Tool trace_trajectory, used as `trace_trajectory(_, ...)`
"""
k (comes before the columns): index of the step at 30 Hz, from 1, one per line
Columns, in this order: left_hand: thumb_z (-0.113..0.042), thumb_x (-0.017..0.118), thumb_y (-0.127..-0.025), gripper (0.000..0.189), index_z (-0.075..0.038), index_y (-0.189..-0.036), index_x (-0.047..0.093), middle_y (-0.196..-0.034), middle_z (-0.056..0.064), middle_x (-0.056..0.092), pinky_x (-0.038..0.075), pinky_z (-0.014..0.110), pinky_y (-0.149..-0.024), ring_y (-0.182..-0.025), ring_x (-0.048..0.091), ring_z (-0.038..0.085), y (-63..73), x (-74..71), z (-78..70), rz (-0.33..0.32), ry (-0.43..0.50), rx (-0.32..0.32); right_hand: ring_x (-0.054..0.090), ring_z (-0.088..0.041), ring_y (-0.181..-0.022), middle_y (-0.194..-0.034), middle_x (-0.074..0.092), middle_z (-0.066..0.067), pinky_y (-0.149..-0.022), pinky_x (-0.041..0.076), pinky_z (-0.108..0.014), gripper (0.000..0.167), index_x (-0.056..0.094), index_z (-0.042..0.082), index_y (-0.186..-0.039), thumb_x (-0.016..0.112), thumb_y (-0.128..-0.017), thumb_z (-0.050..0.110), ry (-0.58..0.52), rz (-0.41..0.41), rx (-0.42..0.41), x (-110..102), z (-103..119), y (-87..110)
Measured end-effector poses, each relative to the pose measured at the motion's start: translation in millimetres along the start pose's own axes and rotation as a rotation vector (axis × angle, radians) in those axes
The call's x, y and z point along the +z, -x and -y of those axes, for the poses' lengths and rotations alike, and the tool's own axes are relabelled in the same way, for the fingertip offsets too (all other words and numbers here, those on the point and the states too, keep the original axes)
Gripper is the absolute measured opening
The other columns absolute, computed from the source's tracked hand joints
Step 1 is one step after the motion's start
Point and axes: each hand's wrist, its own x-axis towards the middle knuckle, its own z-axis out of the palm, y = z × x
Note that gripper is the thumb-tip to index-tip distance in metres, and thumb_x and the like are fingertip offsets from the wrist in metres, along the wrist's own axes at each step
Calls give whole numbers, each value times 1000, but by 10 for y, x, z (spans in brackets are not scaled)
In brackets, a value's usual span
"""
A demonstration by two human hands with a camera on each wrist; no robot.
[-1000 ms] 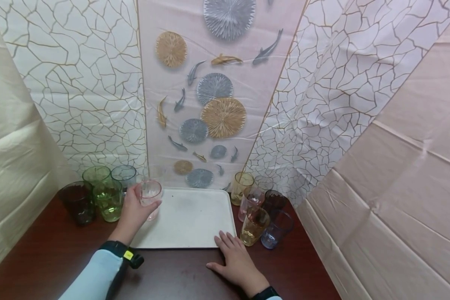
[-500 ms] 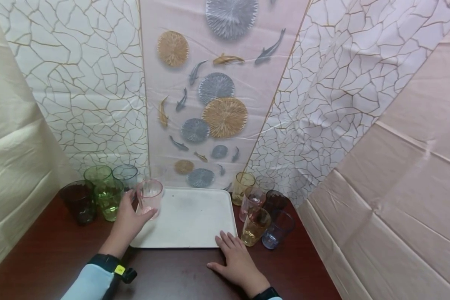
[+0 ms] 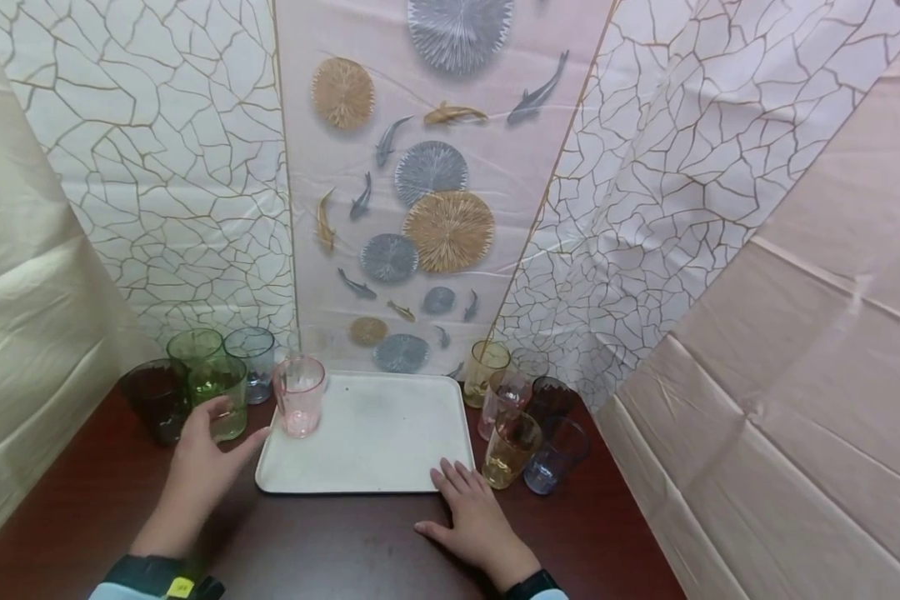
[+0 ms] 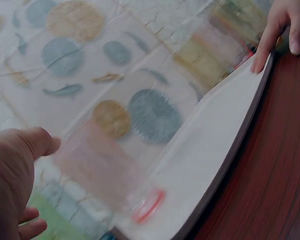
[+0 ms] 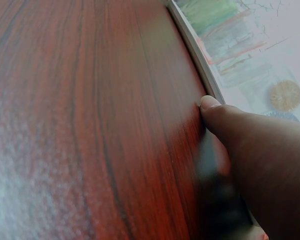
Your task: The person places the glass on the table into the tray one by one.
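A clear pink glass [image 3: 299, 398] stands upright on the left end of the white tray [image 3: 390, 450]. To its left my left hand [image 3: 200, 467] is off it, thumb and fingers spread and holding nothing. Its fingertips overlap the front green glass [image 3: 223, 400] in the head view. In the left wrist view the pink glass [image 4: 97, 167] shows beyond the left hand [image 4: 12, 180], a gap between them. My right hand [image 3: 472, 525] lies flat with straight fingers, fingertips at the tray's front right corner.
Beside the front green glass are a dark glass [image 3: 159, 400], another green glass [image 3: 195, 343] and a blue glass [image 3: 251, 367]. Right of the tray is a cluster of several glasses, including an amber glass [image 3: 512, 450] and a blue-violet glass [image 3: 555, 457]. Patterned cloth [image 3: 450, 233] hangs behind.
My left hand has let go of the pink glass, leaving it on the tray. It has moved left and toward me, to the green glass. The right hand stays put.
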Motion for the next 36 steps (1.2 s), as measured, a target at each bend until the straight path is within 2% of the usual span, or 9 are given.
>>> trace_trajectory(7,-38,85,-100,82,3,-158,45,-151,30,54,49,66,-114,-138,57,51,7,-336,183,-192,47,-1,34,-34,-164,-177,40,-7,-132,27,-63,94,50,20,-168,65,-98,80,7,-3,-1,-27,13,-2)
trace_trajectory(13,-34,84,-100,70,0,-153,51,-149,23,55,53,38,-109,-132,62,44,-90,-569,345,-329,-5,-46,35,-34,-164,-177,40,-7,-132,27,-62,94,50,20,-168,64,-98,80,12,-10,-4,-36,14,-6)
trace_trajectory(15,-33,83,-101,70,1,-152,50,-149,24,53,52,34,-105,-131,61,45,-135,-631,400,-359,-36,-52,35,-34,-164,-177,40,-7,-132,27,-62,94,50,20,-168,64,-98,80,12,-15,-6,-31,10,-9)
trace_trajectory(16,-33,83,-101,70,1,-152,50,-149,24,51,51,32,-102,-130,60,44,-162,-657,426,-375,-50,-51,35,-34,-164,-177,40,-7,-132,28,-63,94,50,19,-168,64,-98,80,13,-17,-8,-28,8,-11)
trace_trajectory(18,-33,83,-100,73,3,-153,47,-149,28,47,49,40,-98,-131,56,46,-231,-707,476,-391,-75,-47,35,-34,-164,-177,40,-7,-132,28,-62,94,50,20,-168,64,-98,80,14,-19,-10,-12,-2,-17)
trace_trajectory(22,-34,83,-100,92,3,-165,31,-158,34,36,46,59,-111,-141,43,51,-387,-795,556,-348,-74,-63,35,-34,-164,-177,40,-7,-131,28,-63,94,50,20,-168,64,-98,80,9,-17,-12,-1,-11,-17)
trace_trajectory(25,-38,81,-102,106,3,-173,12,-168,38,22,32,72,-125,-153,30,57,-504,-837,618,-266,-62,-93,35,-34,-164,-177,41,-7,-131,28,-63,95,50,20,-168,64,-97,81,6,-15,-12,-3,-11,-10)
trace_trajectory(29,-39,81,-102,114,3,-173,3,-173,40,12,23,73,-128,-159,20,60,-613,-817,735,-204,-46,-90,36,-35,-163,-176,41,-7,-131,29,-63,95,50,20,-168,62,-97,82,14,-14,-11,5,-19,-4)
trace_trajectory(36,-36,83,-100,115,0,-174,4,-174,38,15,23,73,-128,-161,21,58,-674,-732,862,-160,47,-31,36,-35,-163,-176,41,-7,-131,29,-64,96,50,20,-168,61,-97,83,14,-19,-12,18,-28,10)
